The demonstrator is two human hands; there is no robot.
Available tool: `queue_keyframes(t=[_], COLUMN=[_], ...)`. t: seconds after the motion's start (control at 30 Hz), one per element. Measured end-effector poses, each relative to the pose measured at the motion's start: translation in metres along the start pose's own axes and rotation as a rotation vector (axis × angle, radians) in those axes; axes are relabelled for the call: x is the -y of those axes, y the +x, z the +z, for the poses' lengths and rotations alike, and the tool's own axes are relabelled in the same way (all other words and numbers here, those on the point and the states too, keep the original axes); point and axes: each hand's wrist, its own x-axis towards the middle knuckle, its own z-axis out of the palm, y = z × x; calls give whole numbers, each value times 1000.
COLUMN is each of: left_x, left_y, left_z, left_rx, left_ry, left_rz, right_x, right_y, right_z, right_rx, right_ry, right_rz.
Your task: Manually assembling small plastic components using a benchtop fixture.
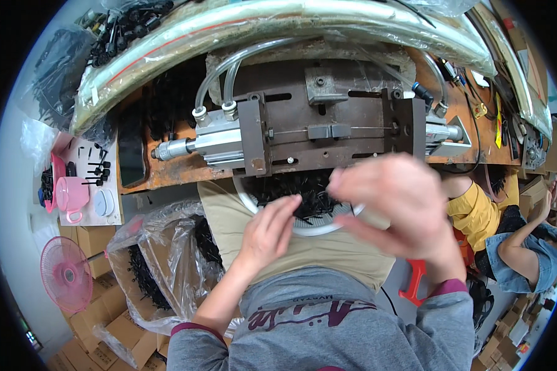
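Black parts [300, 188] lie heaped inside the white-rimmed basket [315, 232], the blurred right hand [399, 201] above its right side with grip spread, the left hand [267, 230] over its left rim, grip impossible to tell.

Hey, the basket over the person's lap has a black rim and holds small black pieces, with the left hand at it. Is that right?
Not quite: the head view shows the basket has a white rim, not black. It does hold small black pieces, with the left hand at it.
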Motion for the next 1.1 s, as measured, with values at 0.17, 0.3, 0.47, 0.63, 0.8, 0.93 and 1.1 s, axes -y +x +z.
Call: queue_keyframes(t=[0.17, 0.3, 0.47, 0.63, 0.8, 0.93, 1.1], left_x=[-23, -24, -26, -30, -33, -32, -33], left_y=[6, 0, 6, 11, 6, 4, 4], left_z=[-8, -13, -13, -9, -9, -11, -15], left_rx=[8, -4, 5, 57, 74, 61, 80], left_ry=[15, 28, 12, -27, -24, -21, 3], left_rz=[163, 154, 171, 202, 193, 195, 182], right_x=[-36, -34, -63, -102, -122, -116, -99], right_y=[65, 116, 158, 171, 185, 174, 173], right_z=[-70, -76, -108, -119, -105, -101, -110], right_rx=[-327, -303, 53, 293, 462, 413, 311], right_ry=[-396, -655, -468, -660, -784, -931, -873], right_rz=[29, 232, 607, 535, 479, 399, 471])
